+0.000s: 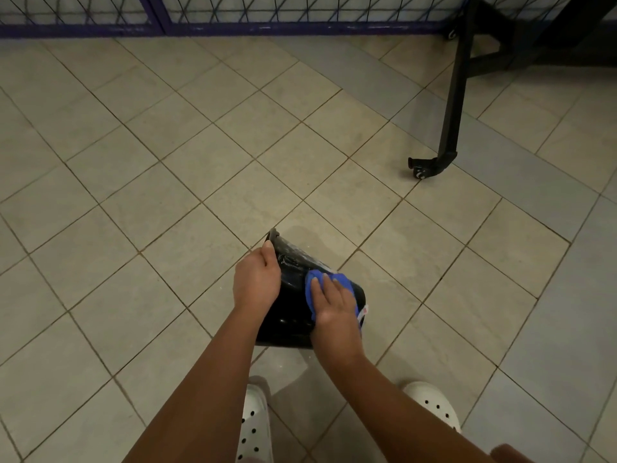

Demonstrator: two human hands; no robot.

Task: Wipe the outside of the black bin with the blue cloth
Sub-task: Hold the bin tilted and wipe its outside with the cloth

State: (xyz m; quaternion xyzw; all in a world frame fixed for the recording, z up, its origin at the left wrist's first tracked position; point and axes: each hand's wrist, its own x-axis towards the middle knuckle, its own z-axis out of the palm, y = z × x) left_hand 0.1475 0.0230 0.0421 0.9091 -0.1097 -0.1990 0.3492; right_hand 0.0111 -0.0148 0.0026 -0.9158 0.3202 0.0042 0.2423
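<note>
Black bin: a glossy dark bin was tipped over, low against the tiled floor, straight ahead of the person and just beyond their feet.
Bin's long axis: it appeared to run from the rim, far and to the left, back toward the person, though dim light and the dark surface made its outline hard to read.
Blue cloth: a small bright cloth lay bunched on the bin's upturned outer side, toward its right half.
Right hand: it lay flat on the cloth with fingers straight and slightly spread, pressing it against the bin; blue showed past the fingertips and along the thumb side.
Left hand: its fingers were curled over the bin's far-left rim, gripping it to steady the tilt.
Which hand was nearer the work: the right hand was already on the surface to be wiped, and the left sat just beside it at the rim.
Likely step: wiping seemed under way, with the unwiped side nearer the left hand and the lower edge probably needing the bin turned.
White clogs: perforated shoes stood near the bin, at the bottom of the view.
Black frame leg: a slanted metal leg with a caster stood well apart, to the far right.
Wire fence: a purple-framed mesh panel ran along the far edge of the floor.
</note>
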